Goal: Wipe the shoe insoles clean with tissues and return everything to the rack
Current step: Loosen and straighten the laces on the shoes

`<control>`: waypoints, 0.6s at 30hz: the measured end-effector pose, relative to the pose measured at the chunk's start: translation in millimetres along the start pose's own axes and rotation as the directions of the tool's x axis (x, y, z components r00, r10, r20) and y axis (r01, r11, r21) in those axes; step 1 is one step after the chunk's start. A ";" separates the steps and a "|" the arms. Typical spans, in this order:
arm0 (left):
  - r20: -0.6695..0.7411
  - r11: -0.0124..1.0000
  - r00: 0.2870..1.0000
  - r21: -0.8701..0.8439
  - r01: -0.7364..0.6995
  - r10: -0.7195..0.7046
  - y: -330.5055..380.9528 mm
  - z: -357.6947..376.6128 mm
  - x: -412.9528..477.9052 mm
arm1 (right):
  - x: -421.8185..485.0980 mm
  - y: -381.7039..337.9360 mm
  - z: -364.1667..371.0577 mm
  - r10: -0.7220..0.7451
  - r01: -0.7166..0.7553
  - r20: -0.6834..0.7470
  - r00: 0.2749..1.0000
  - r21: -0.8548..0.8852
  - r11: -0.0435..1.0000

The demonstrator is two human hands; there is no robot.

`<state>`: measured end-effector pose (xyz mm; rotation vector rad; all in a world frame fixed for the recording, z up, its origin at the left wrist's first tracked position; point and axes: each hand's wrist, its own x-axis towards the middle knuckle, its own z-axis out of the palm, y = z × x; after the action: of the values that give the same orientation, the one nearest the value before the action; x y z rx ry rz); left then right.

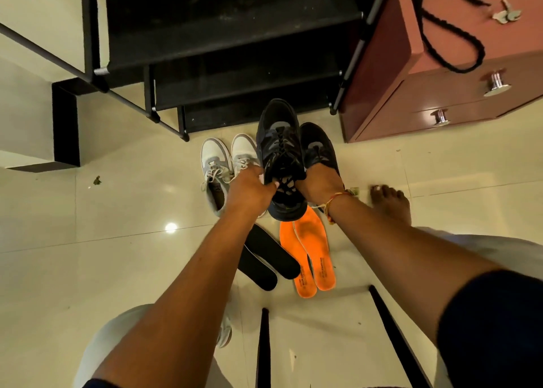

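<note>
1. I'm looking down at the centre of the frame. Both hands are clamping on one black shoe [279, 152], which is hanging above the floor with its toe towards the top of the frame.
2. The left hand [249, 189] is gripping the shoe's left edge by the opening, fingers curling tight and thumb pressing near the laces.
3. The right hand [320, 186] is clasping the shoe's right side. Its fingertips are hiding behind the shoe, so I cannot tell how far they are wrapping.
4. The two hands are sitting close together, with only the shoe between them.
5. A second black shoe [318, 148] is resting on the tiles just right of the held one, partly behind the right hand.
6. The white sneakers [223, 161] are standing side by side, left of centre.
7. The orange insoles [308, 258] are lying together at lower centre, just below the held shoe. The black insoles [273, 265] are lying beside them on the left, partly under my view of the left forearm.
8. The black shoe rack [220, 50] is filling the upper centre, and a red drawer cabinet [440, 94] is standing at the upper right.
</note>
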<state>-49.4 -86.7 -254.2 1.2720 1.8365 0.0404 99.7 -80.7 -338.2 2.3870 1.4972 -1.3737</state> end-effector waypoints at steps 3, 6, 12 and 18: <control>-0.040 0.999 0.999 -0.054 0.002 -0.004 -5.1 -1.2 5.1 | 28.8 2.2 15.4 0.019 -0.020 -0.017 1.000 -0.079 0.997; -0.053 0.994 0.998 -0.109 0.013 -0.019 -10.8 -2.6 7.8 | 51.2 7.2 28.7 0.043 -0.051 -0.057 0.997 -0.144 0.988; -0.083 0.978 0.995 -0.206 0.037 -0.055 -22.3 -11.5 19.4 | 78.4 18.6 63.9 0.092 -0.105 -0.083 0.992 -0.172 0.980; -0.061 0.958 0.992 -0.273 0.088 -0.109 -36.0 -13.6 23.4 | 93.0 18.9 86.2 0.090 -0.105 -0.098 0.991 -0.160 0.982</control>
<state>-87.3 -80.0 -277.6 0.9994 1.8822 0.2787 71.2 -60.2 -461.5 2.4132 1.4286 -1.0908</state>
